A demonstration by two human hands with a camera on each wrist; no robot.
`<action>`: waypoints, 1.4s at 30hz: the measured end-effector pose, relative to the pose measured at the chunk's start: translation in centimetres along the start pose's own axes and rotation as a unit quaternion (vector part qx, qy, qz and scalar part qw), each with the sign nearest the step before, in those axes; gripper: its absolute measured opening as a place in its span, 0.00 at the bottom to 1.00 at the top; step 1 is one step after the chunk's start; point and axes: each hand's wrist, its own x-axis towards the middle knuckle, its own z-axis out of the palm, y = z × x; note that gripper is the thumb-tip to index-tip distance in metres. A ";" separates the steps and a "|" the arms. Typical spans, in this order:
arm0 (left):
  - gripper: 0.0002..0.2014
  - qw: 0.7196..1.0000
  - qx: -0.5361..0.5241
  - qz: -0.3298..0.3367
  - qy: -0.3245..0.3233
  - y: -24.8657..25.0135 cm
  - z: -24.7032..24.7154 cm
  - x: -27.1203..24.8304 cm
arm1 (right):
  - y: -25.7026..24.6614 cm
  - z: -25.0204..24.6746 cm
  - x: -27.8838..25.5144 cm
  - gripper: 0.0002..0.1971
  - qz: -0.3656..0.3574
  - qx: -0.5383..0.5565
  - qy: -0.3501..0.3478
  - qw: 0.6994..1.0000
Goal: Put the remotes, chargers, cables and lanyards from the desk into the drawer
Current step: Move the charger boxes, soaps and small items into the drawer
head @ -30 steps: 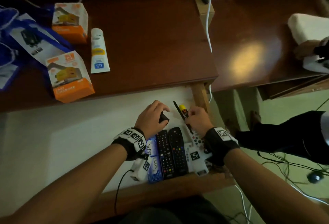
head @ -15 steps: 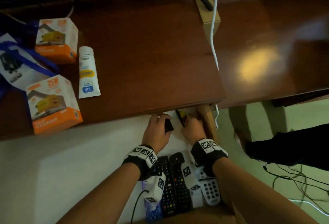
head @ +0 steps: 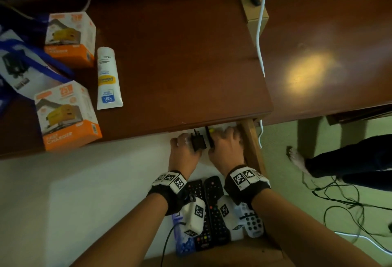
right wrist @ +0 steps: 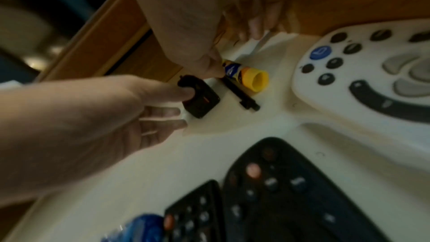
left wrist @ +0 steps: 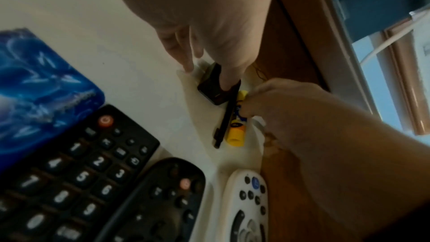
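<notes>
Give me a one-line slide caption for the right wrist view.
Left hand presses a black charger into the drawer beside a yellow-capped glue stick.

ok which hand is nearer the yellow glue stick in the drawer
Right. The right hand touches the glue stick with its thumb; the left hand sits beyond the black pen, thumb on the black charger.

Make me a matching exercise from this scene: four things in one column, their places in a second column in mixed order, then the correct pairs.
Things
1. black charger
2. white tube
3. white remote
4. yellow-capped stick

Places
A. on the desk beside the orange boxes
B. in the drawer under the left hand's fingers
C. in the drawer next to a thin black pen
D. in the drawer right of the two black remotes

Pairs: 1-B, 2-A, 3-D, 4-C
</notes>
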 end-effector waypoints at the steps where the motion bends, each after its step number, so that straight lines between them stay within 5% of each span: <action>1: 0.27 1.000 -0.006 -0.015 -0.006 0.1 0.1 0.0 | -0.1 0.2 -0.2 0.22 -0.027 -0.022 0.000 0.999; 10: 0.25 1.000 0.010 -0.001 -0.023 0.7 0.9 0.5 | 1.4 -0.1 -1.3 0.21 -0.020 0.030 -0.043 0.998; 13: 0.27 0.999 0.004 0.000 -0.033 1.0 1.5 0.7 | 2.3 -1.6 -3.3 0.09 -0.052 0.103 0.123 0.986; 16: 0.28 0.999 0.003 0.010 -0.042 1.6 2.2 0.7 | 4.1 -3.6 -5.0 0.07 0.076 0.174 0.258 0.947; 19: 0.28 0.998 0.007 0.022 -0.054 2.1 3.3 0.8 | 6.7 -3.6 -5.3 0.20 0.220 0.177 0.186 0.941; 22: 0.27 0.998 -0.001 0.027 -0.063 2.8 4.3 0.8 | 8.5 -2.0 -5.1 0.16 0.198 0.171 0.022 0.965; 24: 0.27 0.997 -0.005 0.030 -0.071 3.1 4.7 0.7 | 8.8 -1.4 -5.1 0.10 0.183 0.207 -0.019 0.961; 42: 0.34 0.992 -0.023 0.020 -0.126 3.8 5.5 0.0 | 8.9 -1.3 -5.2 0.06 0.165 0.217 0.020 0.962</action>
